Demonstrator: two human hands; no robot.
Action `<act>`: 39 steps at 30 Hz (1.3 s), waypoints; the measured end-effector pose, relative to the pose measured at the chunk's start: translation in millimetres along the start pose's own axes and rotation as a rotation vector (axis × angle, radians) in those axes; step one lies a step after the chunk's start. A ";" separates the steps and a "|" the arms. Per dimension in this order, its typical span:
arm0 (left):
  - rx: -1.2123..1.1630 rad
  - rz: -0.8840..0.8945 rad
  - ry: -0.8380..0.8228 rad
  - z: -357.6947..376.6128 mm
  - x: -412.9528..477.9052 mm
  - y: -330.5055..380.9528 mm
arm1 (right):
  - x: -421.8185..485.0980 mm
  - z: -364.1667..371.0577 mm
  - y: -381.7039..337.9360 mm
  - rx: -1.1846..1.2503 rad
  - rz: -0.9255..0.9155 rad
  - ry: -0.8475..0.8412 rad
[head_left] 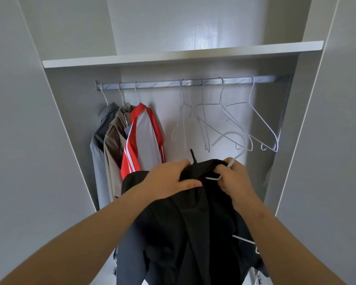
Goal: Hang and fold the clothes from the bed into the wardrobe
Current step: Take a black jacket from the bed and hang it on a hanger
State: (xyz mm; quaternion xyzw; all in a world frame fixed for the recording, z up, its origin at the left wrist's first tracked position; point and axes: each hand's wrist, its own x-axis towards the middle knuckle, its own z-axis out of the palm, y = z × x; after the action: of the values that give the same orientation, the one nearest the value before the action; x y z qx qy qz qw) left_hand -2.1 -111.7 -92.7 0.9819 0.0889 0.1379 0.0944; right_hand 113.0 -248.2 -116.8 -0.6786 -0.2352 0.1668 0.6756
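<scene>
As I look down through the head camera, both bare forearms reach up from the lower corners of the frame and meet just below centre, in front of an open white wardrobe (70, 124).

The left hand (171, 177) lies over the top of a black garment (183, 233), fingers curled into the bunched fabric near its collar and the thumb stretched along the cloth. The right hand (236, 179) is closed in a fist around the neck of a white hanger (230, 135), with some black fabric caught under its fingers. The hanger's hook arcs up and to the left above that hand, blurred, and well below the clothes rail (193, 83). The garment hangs from both hands down the middle of the frame.

Along the rail, at centre left, hang a grey shirt (99, 140), a brown shirt (113, 153) and a red and white jersey (144, 136), pressed close together. To their right, four empty white wire hangers (255, 124) dangle at different angles. A white shelf (173, 56) runs across the upper part of the frame.

Most of the held hanger is buried in the black cloth; I can see only a short white corner between the hands and a white bar poking out at lower right. The garment's hem is cut off by the bottom edge. A small red and white patch on its right side is too small to read, and I cannot identify the patterned scraps behind it near the wardrobe floor.
</scene>
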 end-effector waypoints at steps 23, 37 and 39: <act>-0.379 -0.214 0.800 -90.3 22.6 -9.9 | 6.8 -20.1 18.9 -0.034 -0.156 0.294; -0.584 -0.077 0.820 -118.6 9.1 -12.0 | 9.3 27.6 23.2 -0.228 -0.032 -0.448; -0.609 -0.063 0.833 -119.3 8.2 -14.3 | 8.9 29.9 25.1 -0.267 -0.035 -0.484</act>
State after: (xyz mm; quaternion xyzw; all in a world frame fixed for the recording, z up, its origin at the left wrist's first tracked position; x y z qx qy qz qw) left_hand -30.8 -77.0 19.0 0.7686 0.1042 0.5340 0.3366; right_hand 106.5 -217.6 -141.9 -0.6978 -0.4212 0.2798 0.5072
